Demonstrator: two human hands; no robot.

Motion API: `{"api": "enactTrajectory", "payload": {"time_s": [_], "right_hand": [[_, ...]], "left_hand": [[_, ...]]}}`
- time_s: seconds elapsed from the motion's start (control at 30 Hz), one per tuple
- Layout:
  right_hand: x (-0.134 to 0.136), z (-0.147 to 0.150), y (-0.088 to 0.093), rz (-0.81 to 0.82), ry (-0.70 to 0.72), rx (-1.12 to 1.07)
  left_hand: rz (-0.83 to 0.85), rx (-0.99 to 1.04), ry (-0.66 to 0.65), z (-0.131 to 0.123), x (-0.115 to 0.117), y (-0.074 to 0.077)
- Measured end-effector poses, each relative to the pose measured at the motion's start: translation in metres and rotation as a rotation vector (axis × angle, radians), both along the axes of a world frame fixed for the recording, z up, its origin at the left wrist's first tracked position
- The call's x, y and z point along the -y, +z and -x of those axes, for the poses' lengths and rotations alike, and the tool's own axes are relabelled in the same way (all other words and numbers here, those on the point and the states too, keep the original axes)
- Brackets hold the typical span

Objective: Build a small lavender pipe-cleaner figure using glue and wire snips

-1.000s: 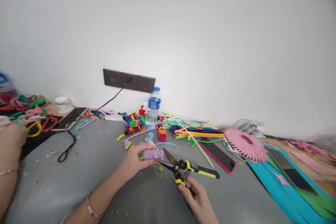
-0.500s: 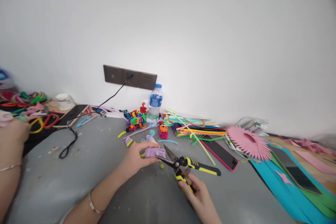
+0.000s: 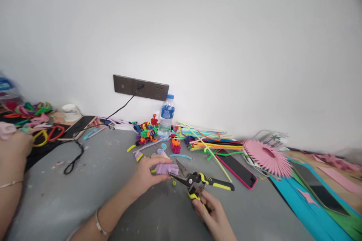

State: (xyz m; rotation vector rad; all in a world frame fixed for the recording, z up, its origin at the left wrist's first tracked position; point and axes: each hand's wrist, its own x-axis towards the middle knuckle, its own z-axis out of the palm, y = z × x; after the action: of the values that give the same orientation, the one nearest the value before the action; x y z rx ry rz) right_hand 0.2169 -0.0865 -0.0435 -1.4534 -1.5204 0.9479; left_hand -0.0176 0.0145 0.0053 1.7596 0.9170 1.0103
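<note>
A: Where is the fuzzy lilac bundle of pipe-cleaner strands (image 3: 167, 169)?

B: On the near side of the clear plastic bottle with the blue cap and label (image 3: 166, 114), grasped by the left hand (image 3: 143, 175). Its thumb presses the near side, its fingers the far side; the strand ends poke out beyond them. I can't tell whether it touches the grey table (image 3: 254, 214).

A: And the right hand (image 3: 212, 211)?

B: Nearer than the bottle and right of it, fingers wrapped around the lower handle of the black-and-yellow spring-loaded shears (image 3: 194, 179). The upper handle sticks out free. The blades are parted, tips just beside the strand ends; whether they touch, I can't tell.

A: What's around the bottle?

B: Small multicoloured fuzzy figures (image 3: 147, 133) just left, a heap of bright, straight pipe cleaners (image 3: 212, 139) right, and, farther right and nearer, a black-screened phone in a pink case (image 3: 239, 169).
</note>
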Motion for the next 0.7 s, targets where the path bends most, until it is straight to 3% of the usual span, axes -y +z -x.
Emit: {"api": "enactTrajectory", "payload": {"time_s": [0.4,0.7], "right_hand": [[-0.0006,-0.0018,-0.0039,0.037,-0.001,-0.103],[-0.0024,-0.0017,-0.0036,0.021,-0.014,-0.048]], "left_hand": [[-0.005,-0.010,0.125,-0.0007,-0.0018,-0.0011],[0.020,0.005,0.092,-0.0038,0.0007,-0.0003]]}}
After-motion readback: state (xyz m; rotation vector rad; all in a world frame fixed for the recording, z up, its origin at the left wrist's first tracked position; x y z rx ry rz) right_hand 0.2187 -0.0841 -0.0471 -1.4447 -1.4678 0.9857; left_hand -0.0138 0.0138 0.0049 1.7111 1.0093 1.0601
